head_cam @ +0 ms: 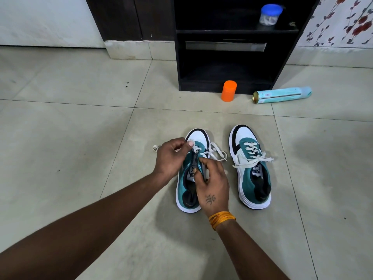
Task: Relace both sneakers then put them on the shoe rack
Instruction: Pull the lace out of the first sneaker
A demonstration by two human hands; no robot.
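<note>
A: Head view. Two teal, white and black sneakers on the tiled floor [80, 122], side by side, toes toward the dark shoe rack [228, 63]. Rack shelves hold only a blue-lidded jar [270, 14] on the upper level.

B: Hands?

A: Both on the left sneaker [191, 174]. Left hand [171, 156]: fingers [189, 143] curled, pinching the white lace [214, 151] near the lower eyelets. Right hand [212, 184]: fingers bent, holding the tongue and eyelet edge. Lace only partly threaded; loose ends trail on the floor either side of the toe.

B: Other shoe?

A: Right sneaker [252, 170] just beside it, apart from both hands, laced and tied in a bow.

B: Anything else?

A: Orange cylinder [228, 91] upright at the rack's foot; pale blue spray can [282, 95] lying on its side near it. Orange thread band [221, 218] on the right wrist.
</note>
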